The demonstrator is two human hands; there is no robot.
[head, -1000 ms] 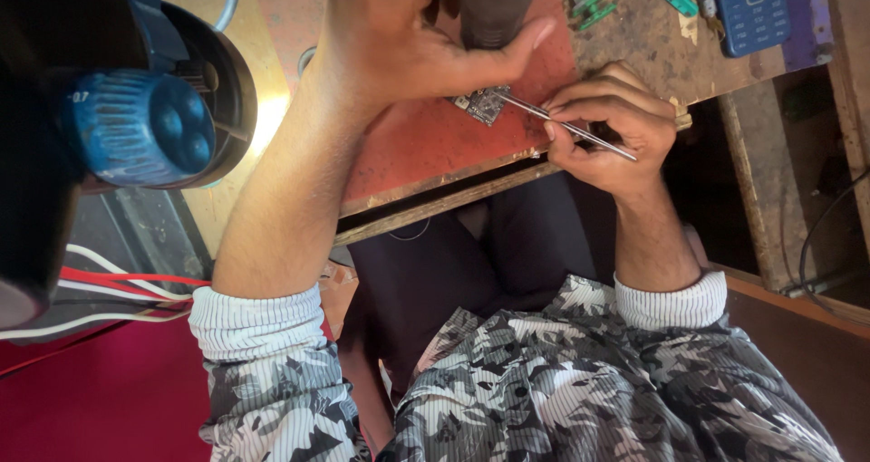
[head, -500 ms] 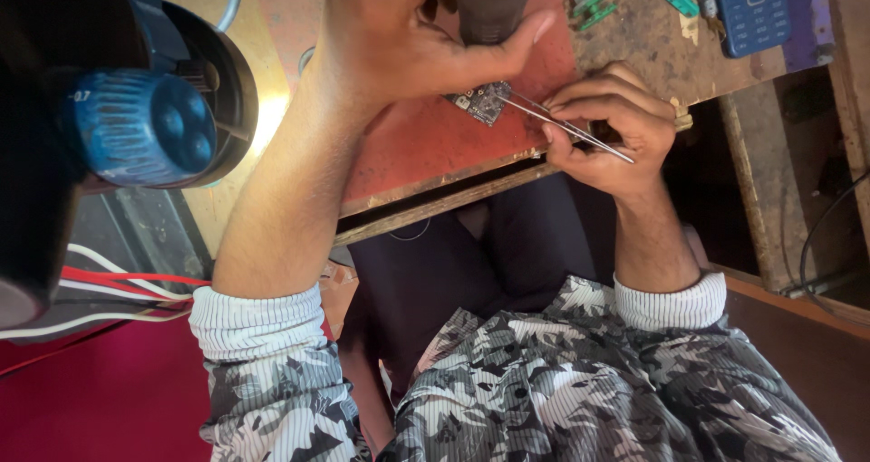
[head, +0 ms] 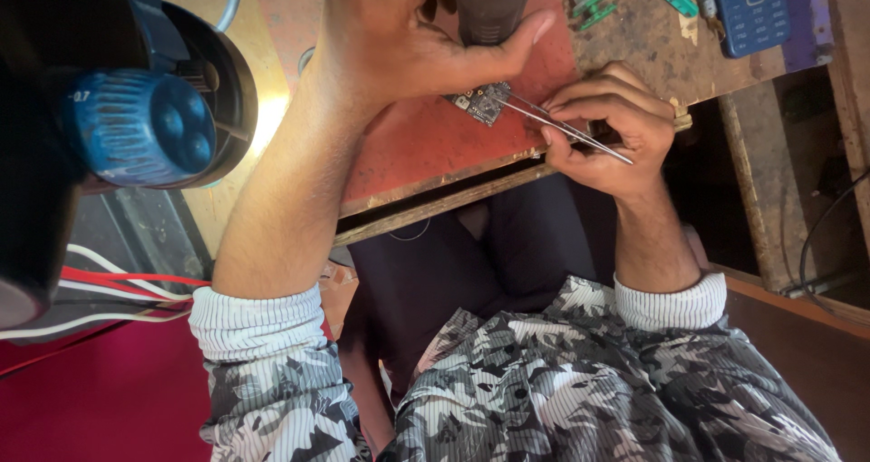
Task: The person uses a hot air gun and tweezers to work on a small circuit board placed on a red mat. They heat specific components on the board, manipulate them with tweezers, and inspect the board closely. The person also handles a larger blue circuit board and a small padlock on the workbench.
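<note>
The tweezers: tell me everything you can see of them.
The tweezers are thin, straight and silvery, metal by the look of them. They lie at a slant, tips up and to the left, back end down and to the right. The hand on the right side of the picture pinches them near the middle. Their tips meet the edge of a small dark circuit board on the red mat.

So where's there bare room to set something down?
Bare red mat lies between the circuit board and the bench's front edge. A smaller wood patch sits between the green tools and the right hand holding tweezers. Crowded: the far corner with the blue phone, and where the left hand grips a dark tool.
</note>
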